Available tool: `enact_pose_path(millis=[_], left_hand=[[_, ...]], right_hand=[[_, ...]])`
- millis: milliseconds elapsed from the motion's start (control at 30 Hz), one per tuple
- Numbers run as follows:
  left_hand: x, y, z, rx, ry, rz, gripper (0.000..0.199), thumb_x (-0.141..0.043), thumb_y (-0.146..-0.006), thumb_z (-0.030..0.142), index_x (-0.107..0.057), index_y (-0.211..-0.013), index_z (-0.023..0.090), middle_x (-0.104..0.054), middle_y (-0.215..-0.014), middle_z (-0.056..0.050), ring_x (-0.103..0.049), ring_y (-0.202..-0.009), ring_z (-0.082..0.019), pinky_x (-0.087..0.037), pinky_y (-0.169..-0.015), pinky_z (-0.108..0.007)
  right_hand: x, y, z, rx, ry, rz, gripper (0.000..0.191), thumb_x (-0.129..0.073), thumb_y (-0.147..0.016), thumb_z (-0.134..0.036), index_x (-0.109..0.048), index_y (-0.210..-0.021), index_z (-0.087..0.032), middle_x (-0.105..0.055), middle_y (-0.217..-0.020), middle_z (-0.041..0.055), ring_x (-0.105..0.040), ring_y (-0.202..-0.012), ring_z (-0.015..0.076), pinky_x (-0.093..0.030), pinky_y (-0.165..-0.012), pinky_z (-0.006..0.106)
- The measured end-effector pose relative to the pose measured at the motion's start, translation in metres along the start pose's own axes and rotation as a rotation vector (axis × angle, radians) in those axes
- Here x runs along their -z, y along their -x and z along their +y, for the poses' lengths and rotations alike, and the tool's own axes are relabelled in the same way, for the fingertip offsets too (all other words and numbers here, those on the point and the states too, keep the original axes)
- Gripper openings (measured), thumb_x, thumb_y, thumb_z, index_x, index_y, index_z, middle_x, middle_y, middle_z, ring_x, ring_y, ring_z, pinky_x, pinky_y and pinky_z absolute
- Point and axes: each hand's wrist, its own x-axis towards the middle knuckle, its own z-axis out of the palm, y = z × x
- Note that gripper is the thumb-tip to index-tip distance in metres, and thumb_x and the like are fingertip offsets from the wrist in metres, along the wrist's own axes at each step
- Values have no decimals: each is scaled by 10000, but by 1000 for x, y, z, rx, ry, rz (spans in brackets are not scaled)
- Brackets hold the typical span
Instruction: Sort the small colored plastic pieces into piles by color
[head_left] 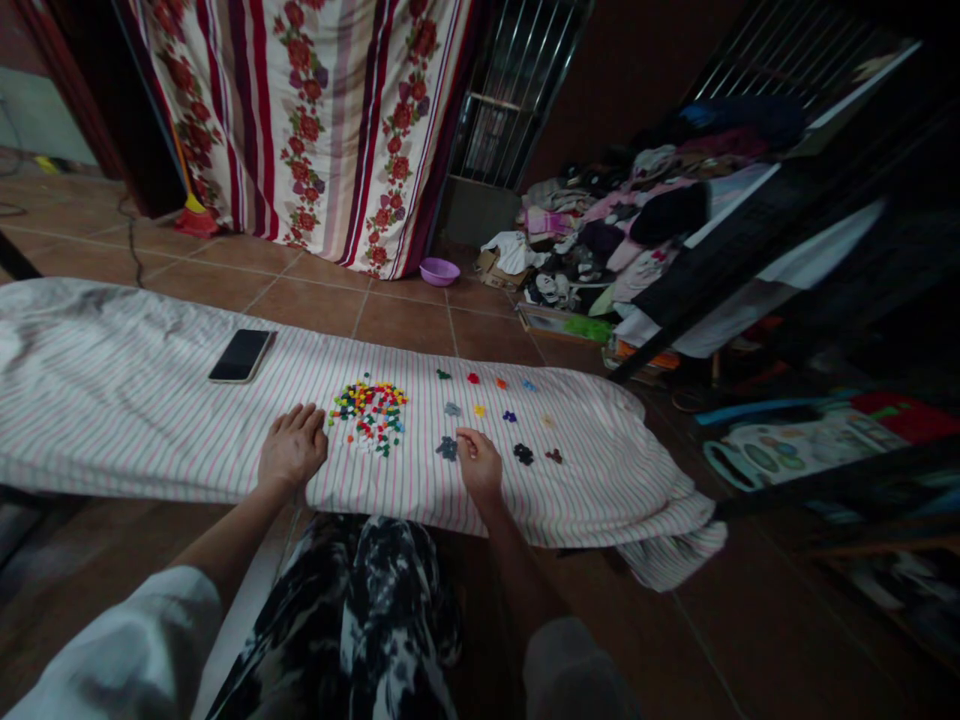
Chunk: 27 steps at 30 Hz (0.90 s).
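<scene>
A mixed heap of tiny coloured pieces (371, 412) lies on the striped cloth (157, 420). Just left of it, my left hand (292, 447) rests on the cloth with its fingers stretched out. My right hand (480, 465) has thumb and fingers pinched together beside a dark grey cluster (447, 448). Whatever may be between those fingertips is too small to make out. Sorted by colour, several little clusters lie around it, among them green (443, 374), red (473, 378), yellow (479, 410), dark blue (510, 416), black (523, 454) and brown (553, 456).
A phone (241, 356) lies on the cloth at the left. Beyond, on the tiled floor, are a purple basin (439, 271) and a red broom (196, 220) near a floral curtain (307, 120). Clothes (600, 225) are heaped at the back right.
</scene>
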Motion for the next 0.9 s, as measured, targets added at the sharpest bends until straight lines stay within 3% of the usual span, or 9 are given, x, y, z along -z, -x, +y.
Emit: enact_pose_path(millis=[133, 333, 567, 900], left_hand=[[0, 0, 0, 2, -12, -5, 420, -387, -883, 260, -619, -1213, 144, -595, -1337, -112, -495, -1289, -281, -372, -1068, -436], [1, 1, 1, -3, -20, 5, 420, -376, -891, 267, -617, -1215, 154, -597, -1337, -102, -497, -1287, -280, -375, -1064, -436], [0, 1, 1, 11, -2, -3, 421, -379, -886, 261, -618, -1214, 149, -597, -1334, -109, -498, -1286, -280, -373, -1072, -438], [1, 2, 1, 14, 13, 10, 413, -385, -877, 264, -621, -1206, 181, -600, -1328, -108, -501, -1278, -275, -376, -1058, -442]], right_hand=[[2, 13, 13, -1, 0, 44, 293, -457, -845, -327, -707, -896, -184, -721, -878, 77, -631, -788, 196, -522, -745, 326], [0, 22, 10, 143, 66, 31, 301, -416, -867, -223, -711, -915, -187, -728, -955, 83, -636, -924, 211, -498, -885, 379], [-2, 28, 18, 203, 125, 32, 399, -338, -885, -165, -667, -1111, -154, -719, -1038, 105, -651, -967, 203, -513, -897, 366], [-8, 27, 19, 52, 58, 31, 477, -300, -821, -75, -634, -1154, -149, -673, -1066, 116, -650, -931, 182, -547, -862, 340]])
